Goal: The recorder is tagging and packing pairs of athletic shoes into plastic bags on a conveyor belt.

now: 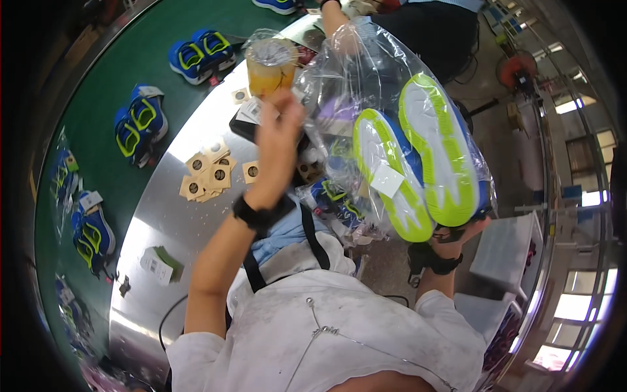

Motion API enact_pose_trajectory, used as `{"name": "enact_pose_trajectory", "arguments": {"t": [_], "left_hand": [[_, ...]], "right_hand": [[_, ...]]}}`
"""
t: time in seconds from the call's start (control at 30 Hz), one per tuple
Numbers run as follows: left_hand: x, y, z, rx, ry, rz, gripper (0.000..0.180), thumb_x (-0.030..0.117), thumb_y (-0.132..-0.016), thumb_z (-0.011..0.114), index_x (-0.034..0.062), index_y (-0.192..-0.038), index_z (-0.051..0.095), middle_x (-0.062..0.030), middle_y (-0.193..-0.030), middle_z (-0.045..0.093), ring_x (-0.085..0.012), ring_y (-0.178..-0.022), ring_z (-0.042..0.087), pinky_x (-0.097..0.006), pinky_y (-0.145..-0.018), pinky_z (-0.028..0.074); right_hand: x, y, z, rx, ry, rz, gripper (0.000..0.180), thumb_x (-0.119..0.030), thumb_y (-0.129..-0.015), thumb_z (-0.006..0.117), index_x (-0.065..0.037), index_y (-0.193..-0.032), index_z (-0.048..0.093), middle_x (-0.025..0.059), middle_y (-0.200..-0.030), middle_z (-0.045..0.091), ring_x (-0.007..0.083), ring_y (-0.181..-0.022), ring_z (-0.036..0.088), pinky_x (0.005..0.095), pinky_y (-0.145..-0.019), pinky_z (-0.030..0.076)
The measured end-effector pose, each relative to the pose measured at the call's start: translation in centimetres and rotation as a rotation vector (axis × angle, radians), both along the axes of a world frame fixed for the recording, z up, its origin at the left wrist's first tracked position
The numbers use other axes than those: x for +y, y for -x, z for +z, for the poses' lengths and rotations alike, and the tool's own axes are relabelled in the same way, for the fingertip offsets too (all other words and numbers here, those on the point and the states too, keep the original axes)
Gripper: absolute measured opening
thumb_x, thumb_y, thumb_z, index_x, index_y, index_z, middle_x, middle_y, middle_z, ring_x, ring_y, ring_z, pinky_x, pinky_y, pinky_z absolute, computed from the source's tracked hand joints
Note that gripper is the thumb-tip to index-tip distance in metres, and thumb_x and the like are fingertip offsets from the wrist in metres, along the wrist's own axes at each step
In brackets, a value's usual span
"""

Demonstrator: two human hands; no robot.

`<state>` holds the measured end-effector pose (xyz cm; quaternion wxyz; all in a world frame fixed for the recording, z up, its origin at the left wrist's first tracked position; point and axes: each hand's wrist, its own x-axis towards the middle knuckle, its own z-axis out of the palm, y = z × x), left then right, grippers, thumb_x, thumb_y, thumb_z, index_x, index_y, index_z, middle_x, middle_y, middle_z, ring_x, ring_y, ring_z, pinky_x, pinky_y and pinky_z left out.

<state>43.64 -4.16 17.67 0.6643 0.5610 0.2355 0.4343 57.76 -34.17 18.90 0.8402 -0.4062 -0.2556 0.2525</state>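
A pair of blue shoes with white and lime-green soles (418,157) lies sole-up inside a clear plastic bag (366,65). My right hand (460,234) holds the bagged shoes from below at their lower end. Raised above the table, my left hand (277,134) pinches the bag's left edge. A black band sits on each wrist.
A metal table (163,215) carries several brown square cards (209,175), a small green-and-white box (159,263) and a bagged cup of orange drink (270,65). More blue and lime shoes (140,123) lie on the green belt at left. Another person's forearm (333,18) reaches in at the top.
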Motion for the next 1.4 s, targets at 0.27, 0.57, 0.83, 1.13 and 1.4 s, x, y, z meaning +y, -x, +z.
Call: {"name": "enact_pose_trajectory", "arguments": {"t": [0.27, 0.57, 0.83, 1.13, 1.4], "left_hand": [[0.5, -11.0, -1.7, -0.291, 0.901, -1.001, 0.053, 0.050, -0.094, 0.046, 0.0067, -0.123, 0.054, -0.0121, -0.114, 0.062, -0.0282, -0.112, 0.055, -0.040, -0.096, 0.043], [9.8, -26.1, -2.2, 0.363, 0.167, -0.658, 0.031, 0.025, -0.093, 0.052, -0.0001, -0.110, 0.055, -0.0200, -0.110, 0.064, -0.0265, -0.094, 0.065, -0.038, -0.068, 0.054], [9.2, -27.4, -3.1, 0.933, -0.750, -0.249, 0.055, 0.039, -0.078, 0.068, -0.0074, -0.105, 0.055, -0.0299, -0.095, 0.062, -0.0406, -0.092, 0.062, -0.044, -0.080, 0.049], [-4.8, -20.5, 3.8, 0.296, -0.747, -1.074, 0.012, 0.000, -0.077, 0.061, 0.0010, -0.089, 0.060, -0.0092, -0.085, 0.060, -0.0212, -0.074, 0.061, -0.030, -0.065, 0.049], [-4.8, -15.7, -0.1, 0.478, -1.039, -1.186, 0.012, 0.007, -0.074, 0.065, 0.0025, -0.083, 0.057, -0.0095, -0.081, 0.060, -0.0292, -0.072, 0.060, -0.036, -0.063, 0.048]], "right_hand": [[0.6, -3.5, 3.5, -1.435, 0.595, 0.341, 0.041, -0.044, -0.056, 0.081, -0.011, -0.071, 0.062, 0.0067, -0.077, 0.056, 0.0239, -0.068, 0.055, 0.0336, -0.057, 0.042], [-1.0, -6.4, -4.7, -1.593, 0.820, 0.059, 0.035, -0.041, -0.051, 0.076, -0.022, -0.074, 0.058, -0.0005, -0.073, 0.049, 0.0186, -0.070, 0.052, 0.0328, -0.055, 0.042], [3.4, -6.2, -9.6, -1.443, 0.911, -0.176, 0.038, -0.044, -0.057, 0.076, -0.020, -0.080, 0.060, 0.0025, -0.079, 0.053, 0.0214, -0.076, 0.054, 0.0313, -0.059, 0.045], [8.3, -7.0, -8.5, -1.262, 1.010, 0.045, 0.048, -0.047, -0.068, 0.072, -0.014, -0.101, 0.062, 0.0092, -0.090, 0.060, 0.0277, -0.087, 0.058, 0.0372, -0.069, 0.050], [6.1, -10.2, -7.4, -1.165, 0.819, -0.191, 0.038, -0.018, -0.081, 0.065, -0.006, -0.116, 0.057, 0.0125, -0.110, 0.059, 0.0286, -0.100, 0.057, 0.0378, -0.085, 0.046]]}}
